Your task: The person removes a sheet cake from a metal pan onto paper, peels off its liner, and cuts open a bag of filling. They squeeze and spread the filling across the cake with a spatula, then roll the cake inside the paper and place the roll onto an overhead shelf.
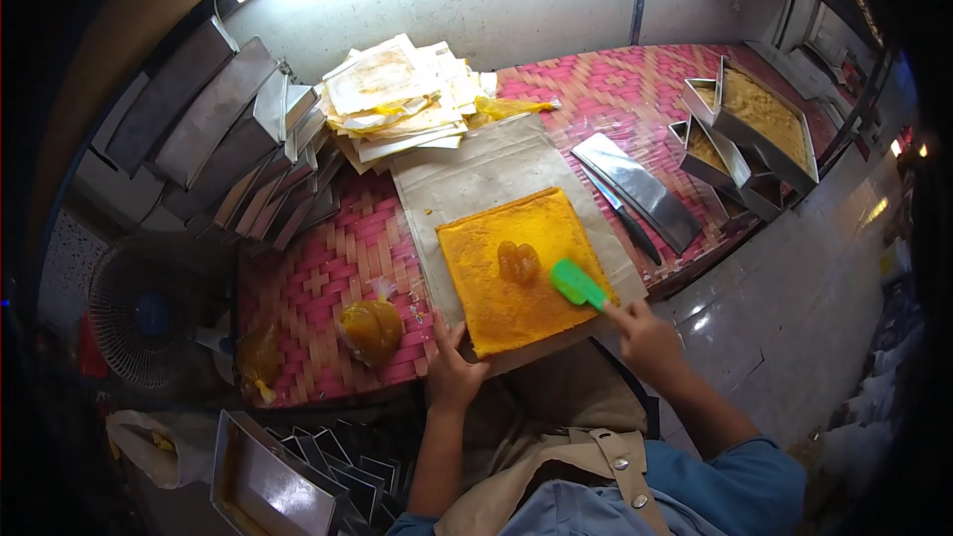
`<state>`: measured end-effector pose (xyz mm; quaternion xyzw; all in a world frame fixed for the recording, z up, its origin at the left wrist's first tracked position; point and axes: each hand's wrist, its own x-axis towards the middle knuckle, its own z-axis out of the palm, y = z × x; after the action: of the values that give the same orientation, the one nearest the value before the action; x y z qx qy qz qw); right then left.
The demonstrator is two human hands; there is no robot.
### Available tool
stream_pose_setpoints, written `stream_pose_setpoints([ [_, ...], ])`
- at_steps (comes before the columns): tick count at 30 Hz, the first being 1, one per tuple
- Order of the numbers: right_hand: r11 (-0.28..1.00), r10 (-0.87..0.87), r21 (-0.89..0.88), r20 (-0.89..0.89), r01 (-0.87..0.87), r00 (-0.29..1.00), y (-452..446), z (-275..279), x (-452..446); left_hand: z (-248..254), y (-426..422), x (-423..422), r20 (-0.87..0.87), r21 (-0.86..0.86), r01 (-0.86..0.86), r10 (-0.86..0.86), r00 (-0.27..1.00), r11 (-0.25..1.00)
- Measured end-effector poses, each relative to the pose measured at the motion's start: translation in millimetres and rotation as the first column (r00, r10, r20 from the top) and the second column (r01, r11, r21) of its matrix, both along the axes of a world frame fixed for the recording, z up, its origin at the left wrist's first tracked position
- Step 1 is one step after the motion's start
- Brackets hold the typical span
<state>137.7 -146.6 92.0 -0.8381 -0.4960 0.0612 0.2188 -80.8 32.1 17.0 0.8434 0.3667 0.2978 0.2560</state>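
Observation:
A square yellow-orange sheet cake [486, 243] lies on brown paper [447, 174] in front of me. Near its middle sits a mound of amber jam [518, 263]. In my right hand [645, 337] is a green spatula [578, 284], its blade over the cake just right of the jam; I cannot tell whether it touches the surface. My left hand [455, 372] rests at the cake's near left corner, fingers stretched along the paper and the cake's edge, holding nothing.
A knife [635, 228] and a metal plate [635, 191] lie right of the paper. Cake-filled tins [759, 119] stand at the far right. Stained paper sheets [397, 89] are piled behind. Bags of amber filling [369, 330], stacked metal tins [213, 119] and a fan [149, 313] are leftward.

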Motion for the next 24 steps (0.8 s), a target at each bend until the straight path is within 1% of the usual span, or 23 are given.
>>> stream_pose_setpoints([
  [1,1.000,-0.007,0.004,0.006,0.007,1.000,-0.6,5.8,-1.6,0.5,0.6,1.3,0.006,0.004,0.007,-0.007,1.000,1.000],
  [3,0.994,0.084,0.085,-0.117,-0.075,0.990,-4.1,16.0,-5.1,1.2,-0.9,0.9,0.084,-0.060,0.027,-0.022,0.996,0.998],
  [5,0.996,0.060,0.071,-0.114,-0.052,0.992,-4.9,21.7,-7.0,2.8,-2.6,1.0,0.080,-0.056,0.035,-0.031,0.996,0.998],
  [6,0.980,0.160,0.112,0.048,-0.165,0.986,-4.9,17.6,-5.8,3.4,-3.6,0.7,0.073,-0.057,0.034,-0.030,0.997,0.998],
  [7,0.951,0.249,0.132,0.213,-0.280,0.945,-4.3,13.0,-3.6,3.5,-4.2,1.2,0.075,-0.053,0.043,-0.039,0.996,0.998],
  [8,0.952,0.242,0.134,0.217,-0.274,0.946,-3.7,7.8,2.4,3.5,-4.9,2.4,0.046,-0.044,0.009,-0.007,0.999,0.999],
  [9,0.947,0.251,0.112,0.319,-0.300,0.914,-4.4,1.5,11.0,3.3,-6.1,2.9,0.017,-0.037,-0.025,0.026,1.000,0.999],
  [10,0.943,0.261,0.084,0.416,-0.323,0.871,-5.8,-3.1,19.1,2.6,-6.8,2.5,0.017,-0.038,-0.020,0.020,1.000,0.999],
  [11,0.944,0.257,0.085,0.418,-0.320,0.871,-6.2,-4.5,27.6,1.9,-6.4,2.6,0.022,-0.025,-0.016,0.017,1.000,1.000],
  [13,0.967,0.157,0.091,0.517,-0.237,0.842,-4.6,-3.8,46.1,2.4,-6.4,3.0,0.032,-0.009,-0.014,0.014,0.999,1.000],
  [14,0.967,0.155,0.094,0.521,-0.236,0.840,-3.5,-4.7,55.4,3.1,-7.0,3.2,0.032,-0.019,-0.019,0.020,0.999,1.000],
  [16,0.977,0.085,0.102,0.627,-0.190,0.775,-1.1,-5.6,68.5,3.9,-7.7,3.4,0.035,-0.022,-0.021,0.022,0.999,1.000],
  [17,0.976,0.081,0.108,0.632,-0.191,0.771,0.5,-5.0,67.9,3.6,-7.6,3.4,0.031,-0.010,-0.030,0.030,0.999,1.000],
  [19,0.962,0.081,0.168,0.571,-0.213,0.817,3.6,-6.0,59.2,3.4,-8.5,2.6,0.029,0.004,-0.045,0.045,0.999,0.999],
  [20,0.961,0.082,0.171,0.573,-0.218,0.816,4.8,-4.3,46.4,3.8,-8.8,2.2,0.026,-0.001,-0.043,0.043,0.999,0.999],
  [22,0.875,0.306,0.209,0.457,-0.436,0.835,6.9,1.8,20.1,4.2,-8.1,2.7,0.024,0.000,-0.040,0.040,0.999,0.999],
  [23,0.876,0.302,0.215,0.456,-0.433,0.837,9.0,-0.7,21.2,4.0,-7.8,2.7,0.028,0.015,-0.029,0.029,0.999,0.999],
  [24,0.884,0.315,0.176,0.461,-0.433,0.830,13.0,-6.7,24.2,3.1,-7.8,2.3,0.030,0.029,-0.017,0.016,0.999,0.999],
])
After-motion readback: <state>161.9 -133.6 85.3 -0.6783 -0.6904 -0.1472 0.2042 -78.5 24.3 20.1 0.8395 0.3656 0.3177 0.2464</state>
